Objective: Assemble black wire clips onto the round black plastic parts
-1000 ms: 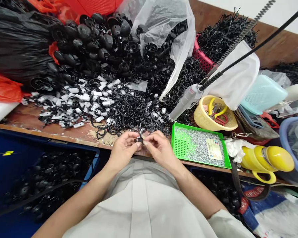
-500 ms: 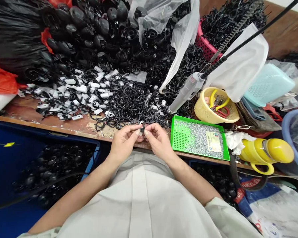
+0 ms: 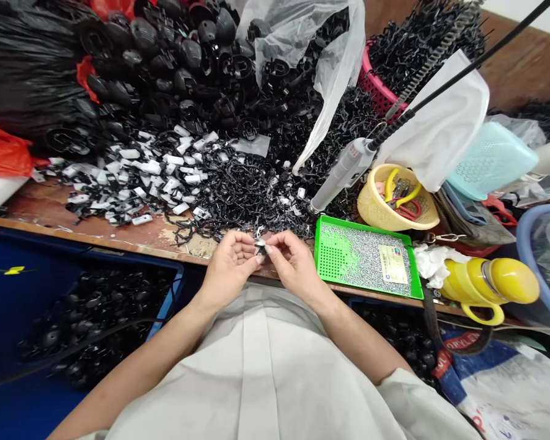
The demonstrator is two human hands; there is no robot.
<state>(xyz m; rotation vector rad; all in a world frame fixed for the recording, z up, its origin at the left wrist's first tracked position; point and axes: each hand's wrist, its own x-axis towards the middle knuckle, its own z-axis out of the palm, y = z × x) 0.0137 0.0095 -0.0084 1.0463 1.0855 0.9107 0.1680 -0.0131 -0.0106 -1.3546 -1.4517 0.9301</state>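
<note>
Both hands meet in front of my body at the bench's front edge. Between them is a small black and white plastic part point(image 3: 260, 246), partly hidden by fingertips. My left hand point(image 3: 233, 264) pinches it from the left, thumb on its near side. From the other side, my right hand point(image 3: 294, 261) grips it between thumb and forefinger. Just beyond the fingers spreads a heap of thin black plastic pieces point(image 3: 238, 183). White and black small parts point(image 3: 151, 165) are piled left of that heap.
A green tray point(image 3: 319, 244) of tiny metal pieces and a card lies right of my hands. Above it hangs a grey electric screwdriver point(image 3: 341, 174). A cream basket point(image 3: 376, 205) holds yellow-handled pliers. A yellow bottle point(image 3: 476, 278) lies further right. Blue bins point(image 3: 176, 278) sit below.
The small part has been turned between my fingers, so a pale face now shows. My left fingers have loosened and fanned slightly. The camera view has shifted a little.
</note>
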